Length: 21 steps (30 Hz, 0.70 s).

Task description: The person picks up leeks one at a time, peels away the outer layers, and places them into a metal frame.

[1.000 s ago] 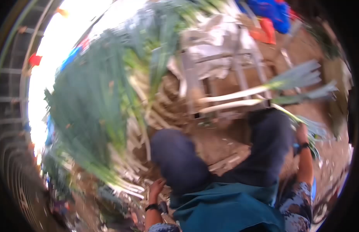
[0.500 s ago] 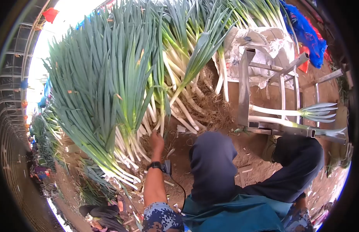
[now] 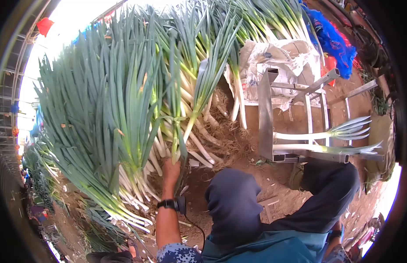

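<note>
My left hand (image 3: 170, 169), with a black band on its wrist, is closed around the lower white end of a leek (image 3: 175, 142) at the front of a big pile of leeks (image 3: 109, 114). Its fingertips are partly hidden by the stalk. My right hand (image 3: 336, 230) is low at the right beside my knee; a wristband shows, but its fingers are hidden. Two trimmed leeks (image 3: 300, 136) lie side by side across a metal frame (image 3: 265, 114) in front of my right knee.
A white woven sack (image 3: 278, 57) lies behind the metal frame, with blue netting (image 3: 328, 39) to its right. Roots and scraps litter the dirt floor (image 3: 238, 158). Part of a person's dark-clothed leg (image 3: 109, 257) shows at the lower left.
My left hand has reached forward from beside my knee to the pile and closed on a leek. My right hand has drawn back from the leaves at the right. The view has turned.
</note>
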Each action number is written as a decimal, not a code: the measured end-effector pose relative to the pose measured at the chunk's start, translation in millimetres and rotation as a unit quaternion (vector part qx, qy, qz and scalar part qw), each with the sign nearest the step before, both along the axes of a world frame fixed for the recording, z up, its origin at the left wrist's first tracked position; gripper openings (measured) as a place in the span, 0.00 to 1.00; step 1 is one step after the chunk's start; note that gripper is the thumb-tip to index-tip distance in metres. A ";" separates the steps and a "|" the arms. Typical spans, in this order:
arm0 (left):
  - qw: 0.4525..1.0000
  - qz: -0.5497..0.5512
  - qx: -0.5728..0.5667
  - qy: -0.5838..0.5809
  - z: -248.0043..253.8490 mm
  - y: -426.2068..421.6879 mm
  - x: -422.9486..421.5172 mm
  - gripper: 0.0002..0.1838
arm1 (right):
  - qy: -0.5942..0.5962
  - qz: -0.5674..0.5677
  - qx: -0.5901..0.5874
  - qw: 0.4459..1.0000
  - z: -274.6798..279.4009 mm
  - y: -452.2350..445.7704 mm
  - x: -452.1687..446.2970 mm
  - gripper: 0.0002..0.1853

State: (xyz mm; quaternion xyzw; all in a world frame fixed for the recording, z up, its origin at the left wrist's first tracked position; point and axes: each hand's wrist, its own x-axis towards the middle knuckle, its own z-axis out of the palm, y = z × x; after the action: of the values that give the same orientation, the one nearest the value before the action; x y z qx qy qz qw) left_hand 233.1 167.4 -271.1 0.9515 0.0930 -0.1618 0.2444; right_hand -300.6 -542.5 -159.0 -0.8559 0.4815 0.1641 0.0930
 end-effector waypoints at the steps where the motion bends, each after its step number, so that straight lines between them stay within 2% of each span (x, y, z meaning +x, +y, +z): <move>1: 1.000 -0.001 -0.002 -0.020 18.3 4.8 -9.9 0.15 | -0.018 0.007 -0.012 1.000 3.6 -7.2 7.8 0.08; 3: 0.994 -0.035 0.040 -0.094 67.3 15.7 -26.7 0.13 | -0.084 0.034 -0.045 0.995 17.7 -29.7 36.0 0.08; 5: 0.981 -0.067 0.084 -0.160 116.5 26.4 -41.3 0.12 | -0.203 0.063 -0.059 0.975 44.4 -51.2 90.2 0.08; 6: 0.973 -0.082 0.108 -0.189 140.1 32.0 -49.7 0.13 | -0.350 0.067 0.047 0.933 70.7 -49.1 135.9 0.08; 7: 0.963 -0.096 0.131 -0.217 164.9 36.2 -60.0 0.13 | -0.362 0.039 0.051 0.930 103.2 -37.4 182.3 0.08; 9: 0.940 -0.131 0.210 -0.235 217.1 38.7 -77.9 0.14 | -0.511 0.135 0.009 0.849 138.9 -10.6 259.1 0.09; 11: 0.915 -0.164 0.256 -0.264 262.1 43.0 -89.0 0.12 | -0.460 0.212 0.023 0.862 204.0 45.5 319.5 0.10; 12: 0.902 -0.175 0.292 -0.268 276.6 45.9 -95.3 0.09 | -0.517 0.213 0.090 0.824 217.2 75.7 349.4 0.11; 13: 0.892 -0.181 0.308 -0.278 292.7 46.7 -101.2 0.09 | -0.524 0.179 0.187 0.811 242.7 126.0 368.2 0.10; 14: 0.883 -0.186 0.326 -0.284 308.8 48.1 -108.8 0.08 | -0.495 0.309 0.166 0.795 245.3 150.9 391.0 0.12; 15: 0.874 -0.193 0.343 -0.285 323.2 50.0 -118.4 0.07 | -0.535 0.325 0.305 0.718 232.9 183.5 408.1 0.13; 16: 0.861 -0.194 0.365 -0.297 335.7 51.5 -128.2 0.06 | -0.484 0.442 0.233 0.718 242.0 233.0 417.3 0.14; 18: 0.859 -0.182 0.371 -0.302 356.1 47.8 -145.3 0.06 | -0.407 0.455 0.385 0.692 255.2 327.1 419.7 0.17; 19: 0.858 -0.169 0.381 -0.301 367.6 49.2 -156.8 0.06 | -0.387 0.613 0.328 0.606 237.6 356.5 437.0 0.20; 20: 0.853 -0.173 0.388 -0.302 378.5 47.2 -169.4 0.06 | -0.361 0.575 0.369 0.634 223.0 396.9 435.3 0.22; 21: 0.850 -0.162 0.387 -0.318 377.7 50.9 -178.0 0.06 | -0.380 0.580 0.344 0.633 209.0 431.4 438.7 0.23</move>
State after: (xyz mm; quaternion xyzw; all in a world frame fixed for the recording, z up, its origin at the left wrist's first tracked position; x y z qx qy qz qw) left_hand 55.1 218.3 106.6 0.9699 -0.0906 0.1618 -0.1576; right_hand 138.1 -111.1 50.0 -0.8515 -0.2834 -0.0016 0.4411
